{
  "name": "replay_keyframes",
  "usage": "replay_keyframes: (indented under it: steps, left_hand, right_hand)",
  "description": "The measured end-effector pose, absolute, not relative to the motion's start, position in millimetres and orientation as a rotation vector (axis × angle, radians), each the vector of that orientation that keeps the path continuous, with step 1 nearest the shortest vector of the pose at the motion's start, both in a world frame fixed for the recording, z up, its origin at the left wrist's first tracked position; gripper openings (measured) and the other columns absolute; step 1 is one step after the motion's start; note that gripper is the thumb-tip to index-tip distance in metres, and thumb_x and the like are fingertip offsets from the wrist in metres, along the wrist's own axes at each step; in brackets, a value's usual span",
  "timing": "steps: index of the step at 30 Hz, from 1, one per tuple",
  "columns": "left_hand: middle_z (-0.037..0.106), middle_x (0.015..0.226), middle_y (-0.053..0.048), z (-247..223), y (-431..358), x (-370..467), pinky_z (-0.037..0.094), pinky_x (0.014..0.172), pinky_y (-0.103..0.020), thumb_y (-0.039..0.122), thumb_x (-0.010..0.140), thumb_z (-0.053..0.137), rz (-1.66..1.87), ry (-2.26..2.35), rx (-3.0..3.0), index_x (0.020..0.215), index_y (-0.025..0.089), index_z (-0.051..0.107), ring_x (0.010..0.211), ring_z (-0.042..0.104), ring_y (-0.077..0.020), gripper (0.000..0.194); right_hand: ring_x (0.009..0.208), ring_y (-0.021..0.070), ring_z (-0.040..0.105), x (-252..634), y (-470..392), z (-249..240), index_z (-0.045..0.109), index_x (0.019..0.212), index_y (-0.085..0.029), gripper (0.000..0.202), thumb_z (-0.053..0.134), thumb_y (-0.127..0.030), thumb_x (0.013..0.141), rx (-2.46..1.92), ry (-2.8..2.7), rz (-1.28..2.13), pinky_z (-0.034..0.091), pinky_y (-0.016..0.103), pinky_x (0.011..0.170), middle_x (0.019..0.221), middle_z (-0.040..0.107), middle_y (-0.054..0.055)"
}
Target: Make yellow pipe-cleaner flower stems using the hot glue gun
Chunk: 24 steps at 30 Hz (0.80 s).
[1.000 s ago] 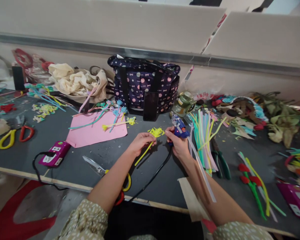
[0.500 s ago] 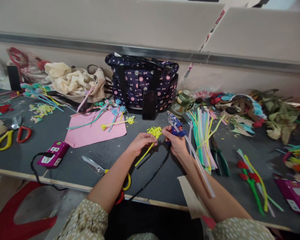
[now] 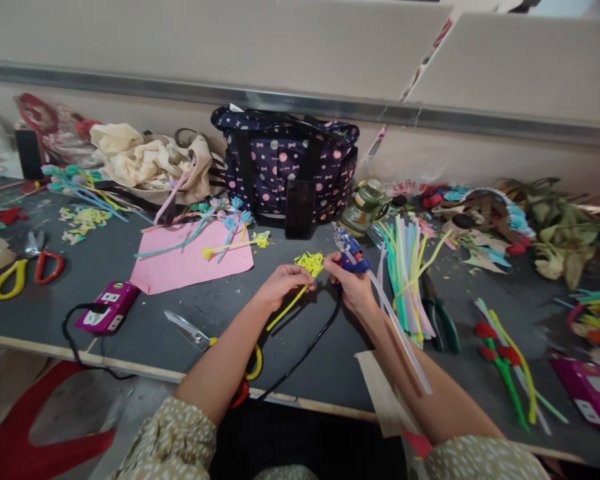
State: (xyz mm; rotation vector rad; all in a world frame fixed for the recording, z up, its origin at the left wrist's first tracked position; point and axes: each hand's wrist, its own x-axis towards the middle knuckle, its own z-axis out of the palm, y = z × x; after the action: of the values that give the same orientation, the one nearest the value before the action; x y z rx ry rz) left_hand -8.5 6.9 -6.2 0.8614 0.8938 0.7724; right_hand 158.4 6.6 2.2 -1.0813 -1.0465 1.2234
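Observation:
My left hand [image 3: 291, 283] pinches a yellow pipe-cleaner flower [image 3: 310, 262] just below its ragged head, and the yellow stem slants down to the left. In my right hand [image 3: 349, 280] is a blue hot glue gun [image 3: 353, 253], its nozzle pointing up and away, with a long clear glue stick [image 3: 400, 333] trailing from its back along my forearm. The right thumb and fingertip reach the edge of the flower head; whether they grip a petal I cannot tell. A black cord [image 3: 305, 357] runs from the gun towards the table's front edge.
Scissors [image 3: 187, 330] lie partly under my left forearm. Pipe cleaners [image 3: 405, 280] and green-handled pliers [image 3: 445, 323] lie at right. A pink sheet [image 3: 180, 270] with finished flowers and a purple power strip [image 3: 107, 308] are at left. A phone [image 3: 300, 210] leans on a patterned bag [image 3: 260, 167].
The flower's stem has swung slightly down and left as my left hand tilts it a little. Both hands otherwise keep nearly the same place and hold.

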Motion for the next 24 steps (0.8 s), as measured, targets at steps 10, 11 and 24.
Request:
replay_keyframes:
  steps: [10, 11, 24]
  left_hand:
    - [0.067, 0.064, -0.004, -4.3, 6.6, -8.6, 0.039, 0.055, -0.021, 0.023, 0.065, 0.072, 0.767, 0.885, 0.866, 0.067, 0.013, 0.064, 0.056, 0.056, -0.0094, 0.013]
    - [0.067, 0.064, -0.004, -3.9, 6.6, -8.6, 0.038, 0.054, -0.021, 0.023, 0.065, 0.072, 0.763, 0.884, 0.87, 0.067, 0.013, 0.064, 0.056, 0.056, -0.0093, 0.014]
    - [0.067, 0.065, -0.004, -4.3, 6.6, -9.0, 0.038, 0.055, -0.022, 0.025, 0.065, 0.072, 0.759, 0.881, 0.89, 0.068, 0.013, 0.063, 0.057, 0.056, -0.0097, 0.015]
  right_hand:
    - [0.053, 0.0081, 0.04, 158.9, 6.7, 1.5, 0.054, 0.076, -0.021, 0.024, 0.073, -0.033, 0.066, -1.058, -1.062, 1.238, 0.035, 0.022, 0.047, 0.073, 0.053, -0.003]
    - [0.053, 0.0081, 0.04, 158.9, 6.8, 1.4, 0.054, 0.075, -0.021, 0.024, 0.073, -0.033, 0.066, -1.055, -1.062, 1.241, 0.034, 0.022, 0.047, 0.072, 0.053, -0.003]
    - [0.052, 0.0071, 0.04, 156.4, 6.7, 1.3, 0.054, 0.074, -0.021, 0.024, 0.074, -0.029, 0.065, -1.025, -1.016, 1.248, 0.032, 0.022, 0.046, 0.072, 0.053, -0.004]
